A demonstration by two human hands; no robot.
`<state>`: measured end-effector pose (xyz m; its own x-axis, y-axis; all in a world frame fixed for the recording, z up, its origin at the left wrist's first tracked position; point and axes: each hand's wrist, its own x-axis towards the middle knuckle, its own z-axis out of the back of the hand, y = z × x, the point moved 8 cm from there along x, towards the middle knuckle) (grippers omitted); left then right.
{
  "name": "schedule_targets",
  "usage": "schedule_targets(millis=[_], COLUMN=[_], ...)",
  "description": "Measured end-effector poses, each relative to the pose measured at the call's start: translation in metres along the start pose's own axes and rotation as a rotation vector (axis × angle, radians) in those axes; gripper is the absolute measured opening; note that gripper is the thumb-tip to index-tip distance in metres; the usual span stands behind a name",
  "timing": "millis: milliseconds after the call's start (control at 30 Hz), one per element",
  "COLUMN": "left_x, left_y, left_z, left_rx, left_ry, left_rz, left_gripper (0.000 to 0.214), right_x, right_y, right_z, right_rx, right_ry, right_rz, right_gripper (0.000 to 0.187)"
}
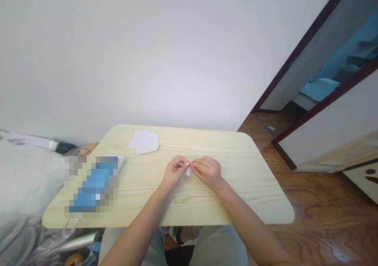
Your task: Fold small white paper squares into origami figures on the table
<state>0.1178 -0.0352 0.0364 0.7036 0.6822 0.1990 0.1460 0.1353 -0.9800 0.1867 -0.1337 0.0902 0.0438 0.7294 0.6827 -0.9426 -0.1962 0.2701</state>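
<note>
White paper, one small piece, held at about 12 o'clock from the wrists, pinched upright between the fingertips of the left hand and the right hand. Both hands are curled and nearly touching at the fingertips, with the paper's lower tip showing below them; its exact shape is hidden by the fingers. Tabletop: pale wood grain, rounded corners, hands resting just above its middle. Larger sheet of white paper: irregular cut outline, lying flat near the far edge, at about 11 o'clock from the hands and apart from them. Blue object: pixelated and unreadable, lying at about 9 o'clock near the tabletop's left edge. Grey trousers: knees visible below the near edge, at 6 o'clock. Pale fabric bundle: at 9 o'clock beyond the tabletop, with clear plastic and a silver tube lower down, towards 8 o'clock. White wall: at 12 o'clock. Doorway: dark frame, at 2 o'clock. Wooden floor: glossy brown, at 4 o'clock.
</note>
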Motion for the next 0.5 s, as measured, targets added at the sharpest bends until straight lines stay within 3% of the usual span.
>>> schedule_targets(millis=[100, 200, 333, 433, 500], left_x=[0.001, 0.002, 0.004, 0.004, 0.003], left_y=[0.008, 0.014, 0.012, 0.007, 0.007], left_z=[0.002, 0.006, 0.005, -0.002, -0.006], left_rx=[0.009, 0.024, 0.036, 0.046, 0.023], left_ry=[-0.020, -0.048, -0.018, 0.049, 0.082], left_rz=[0.025, 0.035, 0.023, 0.007, 0.025], left_gripper=[0.016, 0.016, 0.016, 0.016, 0.016], right_x=[0.002, -0.006, -0.025, -0.030, -0.028], right_y=[-0.012, -0.038, -0.065, -0.064, -0.059], right_z=[-0.001, -0.008, -0.037, -0.052, -0.053], right_rx=[0.132, 0.283, 0.531, 0.711, 0.793], right_ry=[-0.029, -0.036, 0.146, 0.276, 0.279], right_rz=[-0.176, -0.467, -0.816, -0.925, -0.935], right_gripper=[0.009, 0.018, 0.044, 0.046, 0.040])
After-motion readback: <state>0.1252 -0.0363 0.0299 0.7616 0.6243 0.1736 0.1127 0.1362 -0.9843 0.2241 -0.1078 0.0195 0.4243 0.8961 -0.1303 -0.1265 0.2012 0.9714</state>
